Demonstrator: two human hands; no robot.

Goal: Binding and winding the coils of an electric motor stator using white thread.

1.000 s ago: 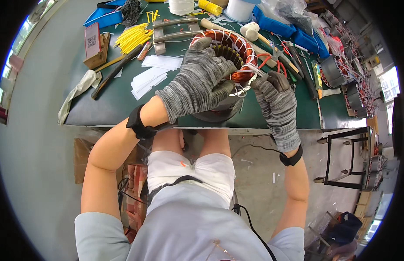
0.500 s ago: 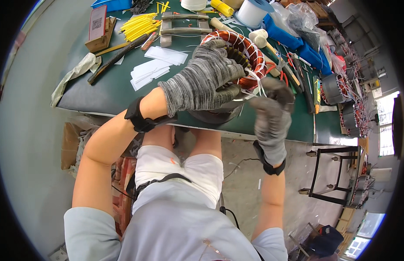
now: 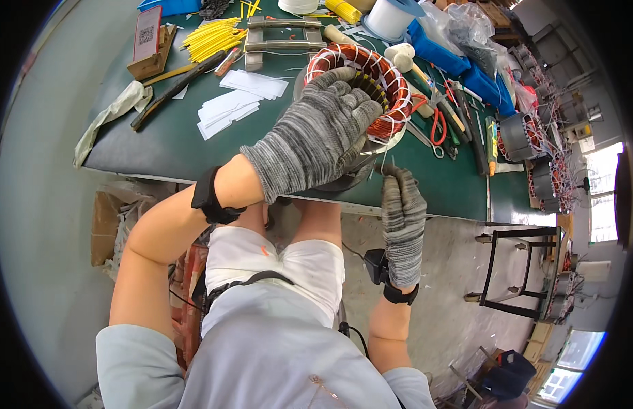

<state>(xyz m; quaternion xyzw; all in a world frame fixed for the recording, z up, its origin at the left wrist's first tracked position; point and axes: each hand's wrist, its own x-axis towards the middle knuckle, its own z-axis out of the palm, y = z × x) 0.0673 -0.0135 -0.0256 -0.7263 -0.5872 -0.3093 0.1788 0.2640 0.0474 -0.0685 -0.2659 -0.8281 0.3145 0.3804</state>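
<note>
A ring-shaped motor stator [image 3: 398, 87], with copper-red windings laced in white cord, sits tilted near the front edge of the green table [image 3: 153, 146]. My left hand [image 3: 316, 133], in a grey knitted glove, rests over its near left rim, fingers curled into the opening. Just in front of the stator is my right hand [image 3: 404, 221], gloved alike. Its fingers are pinched together on the end of a thin white cord [image 3: 384, 158] that runs up to the windings. The stator's near left side is hidden behind my left hand.
White paper slips [image 3: 228, 112] and yellow strips [image 3: 213, 39] lie left, beside a dark stick [image 3: 177, 88]. Behind stands a metal frame [image 3: 286, 46]. To the right are red-handled scissors [image 3: 438, 128], a mallet [image 3: 400, 56] and blue bins [image 3: 439, 51]. A wheeled black frame [image 3: 521, 273] stands on the floor.
My right hand has come down and left, away from the stator's right side, with the cord between its fingers. My left hand stays on the rim.
</note>
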